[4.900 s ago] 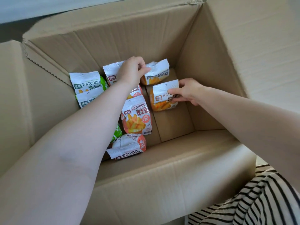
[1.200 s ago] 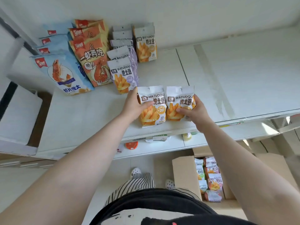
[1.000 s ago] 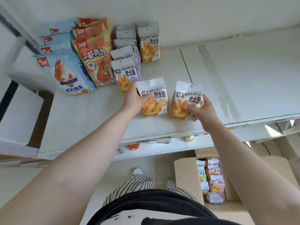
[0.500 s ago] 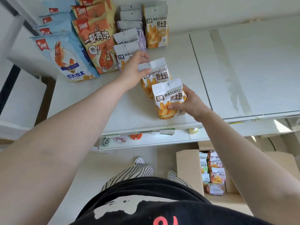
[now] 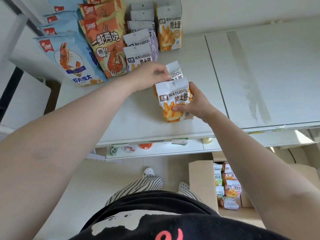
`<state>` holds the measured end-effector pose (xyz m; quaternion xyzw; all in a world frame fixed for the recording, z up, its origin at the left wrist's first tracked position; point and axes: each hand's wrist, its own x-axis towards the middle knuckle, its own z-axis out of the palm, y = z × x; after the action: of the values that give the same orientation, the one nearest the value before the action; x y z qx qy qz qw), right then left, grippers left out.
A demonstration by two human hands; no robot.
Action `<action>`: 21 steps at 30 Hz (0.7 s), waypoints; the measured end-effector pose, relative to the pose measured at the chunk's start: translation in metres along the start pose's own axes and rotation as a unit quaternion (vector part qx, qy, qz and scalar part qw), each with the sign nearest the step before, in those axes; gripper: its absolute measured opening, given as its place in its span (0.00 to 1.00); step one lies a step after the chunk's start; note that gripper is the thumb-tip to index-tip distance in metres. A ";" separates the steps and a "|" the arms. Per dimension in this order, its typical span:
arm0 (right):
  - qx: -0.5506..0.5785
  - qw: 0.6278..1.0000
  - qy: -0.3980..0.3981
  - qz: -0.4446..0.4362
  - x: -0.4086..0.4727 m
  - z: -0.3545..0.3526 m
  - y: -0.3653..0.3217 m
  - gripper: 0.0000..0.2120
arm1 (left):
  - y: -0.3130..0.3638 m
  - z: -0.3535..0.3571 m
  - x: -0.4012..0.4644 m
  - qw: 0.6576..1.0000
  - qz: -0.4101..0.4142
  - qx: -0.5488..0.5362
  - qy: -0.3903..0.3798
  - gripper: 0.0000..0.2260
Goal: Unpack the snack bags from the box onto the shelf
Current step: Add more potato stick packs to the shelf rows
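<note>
Two bags going down on the shelf, front one behind the other.

Our right hand [image 5: 194, 103] grips the front bag [image 5: 174, 99], thumb across its face, standing it on the shelf [image 5: 199, 66]; our left hand [image 5: 150, 75] pinches the top of the back bag [image 5: 174, 70] just behind. We judge this the placing step: next we must square both in line with the orange bag [image 5: 170, 26] at the wall, let go, then reach down to the box [image 5: 200, 184], where more bags wait.
</note>
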<state>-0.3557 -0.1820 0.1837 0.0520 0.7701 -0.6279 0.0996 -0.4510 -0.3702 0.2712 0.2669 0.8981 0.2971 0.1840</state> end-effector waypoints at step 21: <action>-0.068 0.995 0.033 -0.062 0.009 -0.001 0.019 0.59 | -0.011 0.059 -0.038 0.887 -0.090 -0.403 0.208 0.24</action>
<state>-0.3606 -0.1778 0.1640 0.0184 0.8159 -0.5766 0.0383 -0.3969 -0.3745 0.2262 0.0202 0.7388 0.6645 0.1104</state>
